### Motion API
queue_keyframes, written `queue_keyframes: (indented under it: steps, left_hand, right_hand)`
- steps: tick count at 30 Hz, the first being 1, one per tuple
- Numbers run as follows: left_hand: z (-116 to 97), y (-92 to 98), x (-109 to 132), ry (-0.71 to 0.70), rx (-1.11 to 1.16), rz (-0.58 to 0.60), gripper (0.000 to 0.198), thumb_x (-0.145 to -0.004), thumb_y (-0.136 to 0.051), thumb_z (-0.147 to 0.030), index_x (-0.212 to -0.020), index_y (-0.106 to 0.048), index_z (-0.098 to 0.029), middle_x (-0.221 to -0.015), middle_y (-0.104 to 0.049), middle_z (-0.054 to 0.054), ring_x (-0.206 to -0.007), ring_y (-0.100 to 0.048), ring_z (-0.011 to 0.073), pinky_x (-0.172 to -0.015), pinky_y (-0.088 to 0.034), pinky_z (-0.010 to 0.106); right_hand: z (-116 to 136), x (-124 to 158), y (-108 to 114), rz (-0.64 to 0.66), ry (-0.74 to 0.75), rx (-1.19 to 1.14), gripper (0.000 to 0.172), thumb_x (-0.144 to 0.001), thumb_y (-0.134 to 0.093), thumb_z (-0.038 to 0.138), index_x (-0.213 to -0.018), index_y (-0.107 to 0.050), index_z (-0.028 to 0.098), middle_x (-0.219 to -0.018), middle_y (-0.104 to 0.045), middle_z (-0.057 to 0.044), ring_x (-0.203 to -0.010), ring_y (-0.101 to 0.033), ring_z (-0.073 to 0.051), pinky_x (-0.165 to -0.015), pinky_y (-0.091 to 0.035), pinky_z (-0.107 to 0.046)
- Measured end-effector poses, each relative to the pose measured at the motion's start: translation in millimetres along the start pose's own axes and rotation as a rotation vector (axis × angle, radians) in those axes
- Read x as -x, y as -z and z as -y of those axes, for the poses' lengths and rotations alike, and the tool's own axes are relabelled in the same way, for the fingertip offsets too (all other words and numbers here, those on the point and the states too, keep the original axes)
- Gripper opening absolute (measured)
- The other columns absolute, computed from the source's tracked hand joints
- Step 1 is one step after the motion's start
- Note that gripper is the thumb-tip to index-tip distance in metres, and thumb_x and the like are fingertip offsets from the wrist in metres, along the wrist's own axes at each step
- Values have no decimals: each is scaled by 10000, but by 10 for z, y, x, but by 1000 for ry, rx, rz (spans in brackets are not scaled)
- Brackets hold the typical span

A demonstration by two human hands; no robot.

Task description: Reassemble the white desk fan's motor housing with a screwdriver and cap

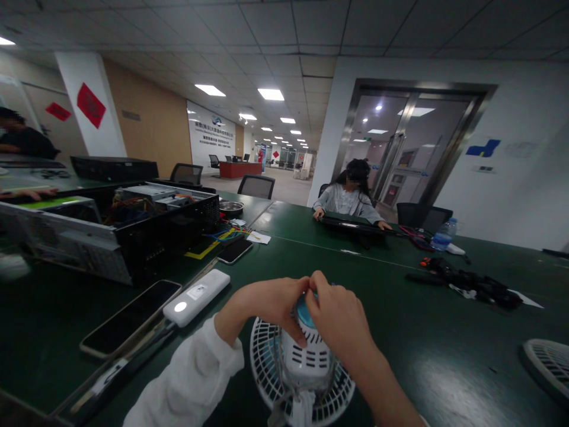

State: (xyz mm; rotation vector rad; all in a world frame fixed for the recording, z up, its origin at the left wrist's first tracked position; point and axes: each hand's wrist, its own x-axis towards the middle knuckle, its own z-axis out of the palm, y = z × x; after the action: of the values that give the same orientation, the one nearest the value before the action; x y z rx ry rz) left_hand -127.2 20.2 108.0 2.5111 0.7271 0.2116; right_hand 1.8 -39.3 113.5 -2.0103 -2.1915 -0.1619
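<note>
A small white electric fan (306, 356) lies on the table right in front of me, its round slatted grille (262, 350) facing down and its vented motor housing up. A light blue cap (304, 311) tops the housing. My left hand (278, 299) curves around the left side of this end, the thumb on the housing and the fingers near the cap. From the other side my right hand (340, 311) is closed at the cap, its fingertips pinched against the left fingertips. Anything small between those fingertips is hidden. A cord runs along the housing.
Left are a white power strip (198, 296), a phone (131, 317), a second phone (235, 251) and an opened computer case (173, 228). Across the table a person (349, 196) handles a dark flat panel (355, 225). A bottle (444, 234) and another grille (551, 362) lie right.
</note>
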Motion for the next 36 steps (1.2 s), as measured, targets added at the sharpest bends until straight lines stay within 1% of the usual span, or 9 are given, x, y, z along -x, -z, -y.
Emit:
queue_keyframes:
  steps: [4, 7, 9, 11, 15, 22, 30, 32, 36]
  left_hand:
    - [18, -14, -10, 13, -16, 6, 772, -520, -825, -307, -1147, -408, -135, -1169, -564, 142, -1063, -555, 296, -880, -436, 375]
    - [27, -21, -18, 34, -35, 28, 767, -535, -812, -356, -1153, -405, -156, -1168, -560, 128, -1056, -559, 297, -865, -441, 381]
    - [36, -25, -23, 29, -28, 34, 791, -523, -816, -370, -1162, -401, -157, -1173, -556, 127, -1051, -562, 297, -859, -447, 378]
    - [48, -30, -28, 12, -21, 24, 796, -516, -819, -374, -1161, -404, -159, -1175, -553, 126, -1051, -563, 292, -858, -449, 368]
    - [61, -39, -33, 0, -24, 16, 756, -512, -824, -365, -1122, -431, -151, -1154, -562, 123, -1043, -564, 288, -866, -443, 365]
    - [65, -41, -36, 24, -54, 22, 761, -507, -820, -396, -1121, -447, -145, -1144, -564, 127, -1027, -569, 296, -848, -450, 370]
    - [26, -8, -27, 3, -44, 35, 733, -526, -825, -312, -1131, -454, -131, -1155, -555, 126, -1031, -565, 275, -853, -448, 342]
    - [23, -12, -23, 20, -44, 30, 751, -518, -828, -313, -1134, -446, -117, -1145, -562, 135, -1022, -572, 280, -847, -453, 346]
    - [38, -34, -22, 19, -41, 18, 748, -523, -819, -350, -1129, -438, -130, -1139, -571, 135, -1024, -575, 288, -839, -458, 358]
  right_hand:
    - [-235, 40, 119, 61, 200, -190, 254, -883, -362, 181, -964, -603, 191, -902, -643, -72, -835, -607, -199, -709, -437, -319]
    - [-388, 75, 180, 130, 389, -324, 257, -832, -462, 145, -1010, -627, 229, -1106, -583, -53, -1025, -529, -186, -874, -401, -327]
    - [-423, 82, 184, 190, 456, -368, 252, -818, -497, 147, -1002, -643, 238, -1186, -553, -39, -1103, -483, -189, -938, -367, -332]
    - [-408, 76, 172, 221, 455, -385, 228, -818, -519, 171, -995, -651, 230, -1186, -559, -36, -1108, -481, -192, -952, -361, -335]
    - [-347, 56, 159, 207, 399, -381, 200, -797, -566, 187, -977, -652, 198, -1114, -597, -47, -1055, -517, -197, -932, -375, -337]
    - [-442, 20, 187, 242, 449, -456, 195, -827, -538, 194, -987, -648, 210, -1133, -600, -42, -1068, -521, -178, -940, -361, -327]
    - [-391, -31, 131, 225, 418, -501, 103, -804, -567, 189, -876, -639, 204, -1031, -582, -18, -926, -545, -144, -803, -417, -276]
    - [-407, -33, 139, 226, 422, -518, 110, -796, -575, 178, -880, -644, 198, -1012, -594, -18, -900, -553, -141, -792, -422, -270]
    - [-502, -49, 154, 239, 494, -576, 172, -800, -552, 131, -919, -652, 202, -1005, -625, -17, -936, -562, -135, -819, -420, -245]
